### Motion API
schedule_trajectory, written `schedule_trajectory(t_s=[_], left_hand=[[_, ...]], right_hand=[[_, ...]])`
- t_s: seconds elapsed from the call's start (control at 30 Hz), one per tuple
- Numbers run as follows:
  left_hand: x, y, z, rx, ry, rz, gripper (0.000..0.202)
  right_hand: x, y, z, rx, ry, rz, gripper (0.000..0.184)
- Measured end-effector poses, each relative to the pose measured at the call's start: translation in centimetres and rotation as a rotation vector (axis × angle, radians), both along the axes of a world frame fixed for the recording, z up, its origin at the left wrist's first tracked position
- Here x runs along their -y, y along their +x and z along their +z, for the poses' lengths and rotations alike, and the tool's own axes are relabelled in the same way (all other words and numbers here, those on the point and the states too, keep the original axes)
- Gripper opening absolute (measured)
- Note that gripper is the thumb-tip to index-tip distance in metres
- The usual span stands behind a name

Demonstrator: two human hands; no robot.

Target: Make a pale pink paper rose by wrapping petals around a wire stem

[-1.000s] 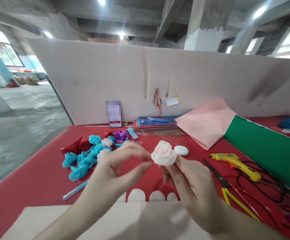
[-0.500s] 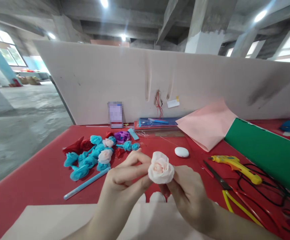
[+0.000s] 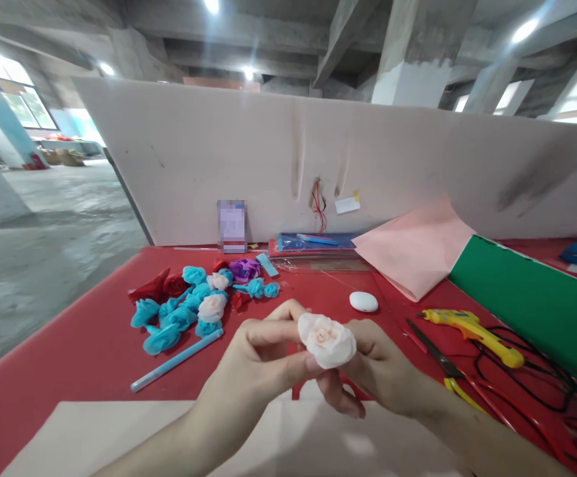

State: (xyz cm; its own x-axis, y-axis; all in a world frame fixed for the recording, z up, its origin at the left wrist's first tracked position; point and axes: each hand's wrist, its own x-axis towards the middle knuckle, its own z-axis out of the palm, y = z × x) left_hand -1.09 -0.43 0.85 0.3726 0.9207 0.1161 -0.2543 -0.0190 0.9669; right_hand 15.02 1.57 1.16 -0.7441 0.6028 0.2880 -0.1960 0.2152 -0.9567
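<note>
A pale pink paper rose (image 3: 326,340) is held up between my two hands, its spiral centre turned toward me. My left hand (image 3: 268,354) pinches it from the left, the thumb and fingertips at the petals' edge. From the right, my right hand (image 3: 377,364) grips the flower low down, its fingers curled beneath the bloom; the base is hidden. Pale paper (image 3: 119,430) lies on the table under my forearms. White rounded petal pieces (image 3: 311,391) show partly below the rose.
Blue paper roses (image 3: 179,318), with red, purple and pale ones, are heaped at left beside a blue pen (image 3: 176,361). At right lie scissors (image 3: 432,348), a yellow glue gun (image 3: 472,331) with black cord, and a green board (image 3: 526,305). A white oval case (image 3: 364,302) sits behind my hands.
The rose has tilted and shifted slightly right and down. My right hand has turned, its fingers now showing beneath the flower. My left hand still pinches the petals.
</note>
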Motion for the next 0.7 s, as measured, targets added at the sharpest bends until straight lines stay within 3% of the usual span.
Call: schedule_trajectory(t_s=[0.13,0.3,0.43,0.6,0.7], left_hand=[[-0.3,0.1,-0.3,0.042,-0.036,-0.004,0.023],[0.0,0.2,-0.3,0.066,-0.033,0.044,0.013],[0.4,0.5,-0.3,0.084,0.009,0.07,0.021],[0.5,0.5,-0.4,0.092,0.018,0.082,0.019],[0.4,0.4,-0.5,0.083,0.018,0.07,0.011]], right_hand=[[0.0,0.2,0.2,0.019,-0.034,0.048,0.037],[1.2,0.1,1.0,0.131,0.107,-0.125,0.032],[2.3,0.0,1.3,0.245,0.406,-0.357,0.031],[2.4,-0.2,0.4,0.216,1.002,-0.661,0.03],[1.5,-0.1,0.1,0.154,1.197,-0.706,0.03]])
